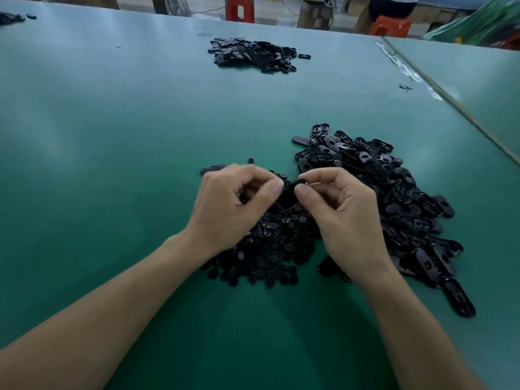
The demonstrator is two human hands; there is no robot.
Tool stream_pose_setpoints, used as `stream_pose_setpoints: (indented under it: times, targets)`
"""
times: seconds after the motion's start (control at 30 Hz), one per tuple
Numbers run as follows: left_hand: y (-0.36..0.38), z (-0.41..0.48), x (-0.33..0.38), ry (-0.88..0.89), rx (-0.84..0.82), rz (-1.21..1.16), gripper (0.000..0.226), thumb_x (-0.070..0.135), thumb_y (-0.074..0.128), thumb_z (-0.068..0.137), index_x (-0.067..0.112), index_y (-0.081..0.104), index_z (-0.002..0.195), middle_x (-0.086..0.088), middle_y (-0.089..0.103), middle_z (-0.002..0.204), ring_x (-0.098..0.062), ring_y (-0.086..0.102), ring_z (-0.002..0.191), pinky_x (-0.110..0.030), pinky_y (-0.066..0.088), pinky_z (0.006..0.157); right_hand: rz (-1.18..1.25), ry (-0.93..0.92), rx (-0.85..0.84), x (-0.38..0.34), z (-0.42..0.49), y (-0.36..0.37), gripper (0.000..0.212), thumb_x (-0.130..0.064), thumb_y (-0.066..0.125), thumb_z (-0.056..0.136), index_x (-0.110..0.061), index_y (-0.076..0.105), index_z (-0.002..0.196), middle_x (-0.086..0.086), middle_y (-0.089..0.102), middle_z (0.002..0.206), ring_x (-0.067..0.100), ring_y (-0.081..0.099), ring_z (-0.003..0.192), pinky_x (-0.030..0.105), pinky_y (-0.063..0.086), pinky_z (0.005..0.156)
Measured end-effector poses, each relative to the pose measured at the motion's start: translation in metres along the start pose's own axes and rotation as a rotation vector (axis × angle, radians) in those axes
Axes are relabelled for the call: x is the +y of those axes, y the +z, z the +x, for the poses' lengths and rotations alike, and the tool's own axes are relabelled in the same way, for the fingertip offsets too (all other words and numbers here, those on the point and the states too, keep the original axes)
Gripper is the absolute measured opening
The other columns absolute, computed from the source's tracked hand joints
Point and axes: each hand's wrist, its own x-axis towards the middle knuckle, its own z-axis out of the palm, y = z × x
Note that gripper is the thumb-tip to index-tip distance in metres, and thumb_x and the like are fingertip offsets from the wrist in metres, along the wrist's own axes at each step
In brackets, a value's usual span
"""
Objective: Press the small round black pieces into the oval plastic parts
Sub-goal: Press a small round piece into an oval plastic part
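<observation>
A black oval plastic part point(289, 192) is held above the table between both hands. My left hand point(233, 204) pinches its left end with thumb and curled fingers. My right hand point(343, 212) pinches its right end, thumb on top. Whether a round piece sits in the part is hidden by my fingers. Below my hands lies a heap of small round black pieces point(267, 249). A larger heap of oval plastic parts point(394, 198) spreads to the right of it.
The green table point(112, 136) holds another pile of black parts point(253, 54) at the far middle. A seam with clear tape point(416, 74) runs along the right. Red and orange stools point(240, 9) stand beyond the far edge, one with a person seated.
</observation>
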Motion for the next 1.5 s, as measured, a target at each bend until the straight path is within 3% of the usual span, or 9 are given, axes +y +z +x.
stream_pose_setpoints:
  times: [0.13, 0.3, 0.47, 0.57, 0.73, 0.97, 1.27, 1.4, 1.5]
  targets:
    - [0.000, -0.001, -0.004, -0.021, -0.050, -0.060, 0.013, 0.028, 0.074, 0.086, 0.022, 0.078, 0.096, 0.019, 0.070, 0.078, 0.008, 0.059, 0.061, -0.005, 0.039, 0.061, 0.204, 0.111, -0.031, 0.000, 0.000, 0.002, 0.008, -0.008, 0.066, 0.095, -0.014, 0.062, 0.098, -0.003, 0.075, 0.078, 0.009, 0.072, 0.072, 0.016, 0.051, 0.061]
    - [0.000, -0.002, -0.002, -0.038, -0.063, -0.161, 0.017, 0.020, 0.075, 0.085, 0.030, 0.073, 0.099, 0.012, 0.077, 0.084, -0.020, 0.072, 0.066, -0.032, 0.056, 0.059, 0.256, 0.150, -0.034, 0.001, -0.001, 0.005, 0.007, -0.009, 0.061, 0.099, -0.013, 0.056, 0.096, 0.000, 0.076, 0.080, 0.016, 0.075, 0.074, 0.027, 0.060, 0.066]
    - [-0.002, -0.001, 0.001, -0.031, -0.007, -0.168, 0.019, 0.016, 0.074, 0.085, 0.031, 0.072, 0.096, 0.015, 0.074, 0.081, -0.002, 0.067, 0.064, -0.021, 0.054, 0.060, 0.179, 0.117, -0.018, 0.001, 0.000, 0.006, 0.006, -0.011, 0.066, 0.095, -0.013, 0.063, 0.092, 0.001, 0.075, 0.078, 0.012, 0.073, 0.073, 0.019, 0.055, 0.065]
    - [-0.001, 0.000, 0.001, -0.071, 0.017, -0.198, 0.020, 0.020, 0.074, 0.084, 0.035, 0.071, 0.096, 0.012, 0.074, 0.080, -0.004, 0.067, 0.067, -0.024, 0.053, 0.062, 0.099, 0.094, 0.001, 0.001, 0.001, 0.006, 0.008, -0.012, 0.069, 0.093, -0.018, 0.066, 0.088, -0.001, 0.075, 0.078, 0.009, 0.071, 0.068, 0.015, 0.050, 0.061]
    - [-0.002, 0.004, -0.004, -0.178, 0.046, -0.277, 0.015, 0.022, 0.073, 0.084, 0.037, 0.071, 0.088, 0.016, 0.073, 0.076, -0.003, 0.065, 0.067, -0.022, 0.051, 0.059, -0.238, -0.015, 0.069, 0.006, -0.004, 0.009, 0.010, -0.019, 0.074, 0.090, -0.025, 0.072, 0.099, -0.011, 0.070, 0.074, 0.002, 0.065, 0.071, 0.013, 0.050, 0.069]
    - [-0.001, 0.006, -0.010, -0.229, 0.138, -0.306, 0.009, 0.029, 0.074, 0.084, 0.036, 0.070, 0.081, 0.014, 0.075, 0.079, -0.005, 0.068, 0.069, -0.021, 0.053, 0.064, -0.794, -0.091, -0.257, 0.005, -0.008, 0.014, 0.022, -0.043, 0.068, 0.091, -0.030, 0.074, 0.108, -0.012, 0.055, 0.095, 0.006, 0.042, 0.100, 0.021, 0.032, 0.078]
    - [-0.001, 0.008, -0.012, -0.242, 0.120, -0.320, 0.019, 0.012, 0.072, 0.091, 0.030, 0.067, 0.088, 0.017, 0.072, 0.089, 0.000, 0.068, 0.078, -0.016, 0.051, 0.071, -0.834, -0.134, -0.291, -0.002, -0.009, 0.019, 0.006, -0.026, 0.064, 0.095, -0.021, 0.068, 0.096, -0.007, 0.055, 0.093, 0.013, 0.045, 0.095, 0.019, 0.031, 0.077]
    - [-0.001, 0.006, -0.009, -0.214, 0.133, -0.264, 0.020, 0.014, 0.071, 0.093, 0.033, 0.066, 0.094, 0.011, 0.072, 0.082, -0.009, 0.069, 0.075, -0.025, 0.055, 0.072, -0.652, -0.133, -0.226, -0.002, -0.009, 0.021, 0.009, -0.018, 0.054, 0.100, -0.018, 0.057, 0.092, -0.010, 0.057, 0.088, 0.009, 0.050, 0.084, 0.023, 0.040, 0.074]
    - [-0.001, 0.003, -0.006, -0.154, 0.146, -0.191, 0.021, 0.016, 0.072, 0.091, 0.034, 0.067, 0.101, 0.013, 0.072, 0.084, -0.005, 0.069, 0.077, -0.021, 0.055, 0.077, -0.539, -0.151, -0.121, -0.001, -0.007, 0.018, 0.006, -0.013, 0.057, 0.100, -0.018, 0.060, 0.099, -0.017, 0.057, 0.082, -0.001, 0.054, 0.078, 0.012, 0.040, 0.070]
